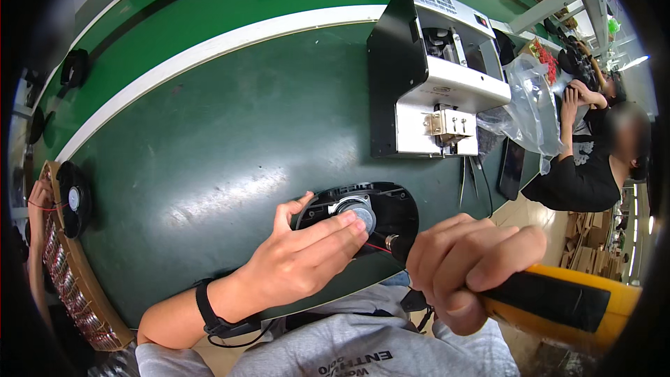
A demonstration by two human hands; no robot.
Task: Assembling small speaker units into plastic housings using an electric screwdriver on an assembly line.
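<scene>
A black oval plastic housing [398,213] lies near the front edge of the green workbench, its hollow side up. Inside it sits a small round speaker [361,218] with a grey metal back. My left hand [300,255] steadies it, fingers pressed together on the speaker and thumb at the housing's left rim. Wrapped in my right hand [467,265] is a yellow-and-black electric screwdriver [558,300]. Its dark front end with a metal collar points at the housing's lower right edge; the very tip is hard to make out. A thin red wire shows beside it.
A silver-and-black bench machine [440,91] stands at the back right, with tweezers [469,178] and a dark phone [511,167] near it. Clear plastic bags [534,105] lie beyond. At left are a carton of wired parts [80,286] and another housing [73,199]. Co-workers sit on both sides.
</scene>
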